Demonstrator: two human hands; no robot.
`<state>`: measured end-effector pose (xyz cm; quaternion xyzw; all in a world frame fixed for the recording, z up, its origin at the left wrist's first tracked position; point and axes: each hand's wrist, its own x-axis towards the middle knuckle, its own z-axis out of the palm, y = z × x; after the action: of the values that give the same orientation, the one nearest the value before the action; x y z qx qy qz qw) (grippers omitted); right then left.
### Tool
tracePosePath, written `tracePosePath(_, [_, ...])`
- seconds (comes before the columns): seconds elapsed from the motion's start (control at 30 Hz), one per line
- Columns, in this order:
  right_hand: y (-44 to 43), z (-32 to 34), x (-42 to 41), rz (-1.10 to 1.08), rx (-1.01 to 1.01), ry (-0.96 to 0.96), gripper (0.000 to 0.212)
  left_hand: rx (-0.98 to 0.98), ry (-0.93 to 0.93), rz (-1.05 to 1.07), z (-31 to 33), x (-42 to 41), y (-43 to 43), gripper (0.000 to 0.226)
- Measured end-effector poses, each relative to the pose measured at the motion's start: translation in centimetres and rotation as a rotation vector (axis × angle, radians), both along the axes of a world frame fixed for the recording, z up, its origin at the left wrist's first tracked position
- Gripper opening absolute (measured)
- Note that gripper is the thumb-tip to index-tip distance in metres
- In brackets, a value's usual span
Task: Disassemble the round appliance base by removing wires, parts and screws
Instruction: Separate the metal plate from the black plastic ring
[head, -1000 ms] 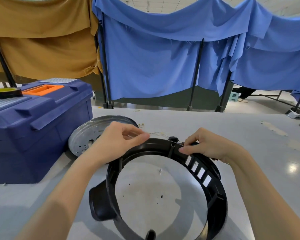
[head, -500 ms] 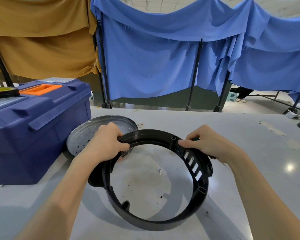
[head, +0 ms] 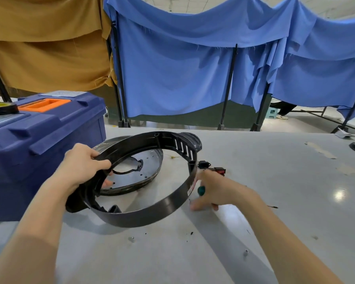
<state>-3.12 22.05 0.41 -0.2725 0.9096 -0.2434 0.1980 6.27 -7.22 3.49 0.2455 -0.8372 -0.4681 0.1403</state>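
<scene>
Backdrop: blue curtains (head: 172, 68) and a tan cloth (head: 45, 48) hang behind a grey table (head: 254, 222); a blue toolbox (head: 39, 144) sits at its left edge.
Base ring: the black base ring (head: 152, 214) is lifted and tilted, its near edge low to the table and its far edge raised over a round metal plate (head: 139, 173) that lies flat beside the toolbox.
Left hand: the left hand (head: 80, 167) grips the ring's left rim alone, thumb over the top and fingers curled inside.
Right hand: the right hand (head: 215, 189) is blurred, low over the table just beside the ring. A green tip (head: 201, 190) shows against it, but whether the fingers close on it cannot be told.
Change: a moment ago both hands held the ring flat in front of the person. Now the right hand has let go and the ring has swung left, over the plate.
Loose parts: a small black-and-red switch piece (head: 213, 168) lies free by the ring's right side, and two screws (head: 246, 251) lie nearer the camera.
Reading: the ring looks stripped bare, and is probably being set aside with the plate.
</scene>
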Motion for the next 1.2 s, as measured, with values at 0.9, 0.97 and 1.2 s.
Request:
tracePosePath(0.9, [4.6, -1.6, -4.8, -0.379, 0.073, 0.278, 0.009, 0.001, -0.035, 0.026, -0.5, 0.1, -0.9, 0.005])
tracePosePath(0.97, [5.0, -1.0, -4.9, -0.373, 0.053, 0.334, 0.011, 0.003, -0.032, 0.028, -0.5, 0.1, -0.9, 0.005])
tracePosePath(1.2, [1.4, 0.2, -1.7, -0.069, 0.028, 0.165, 0.017, 0.028, -0.017, 0.063, -1.0, -0.2, -1.4, 0.006])
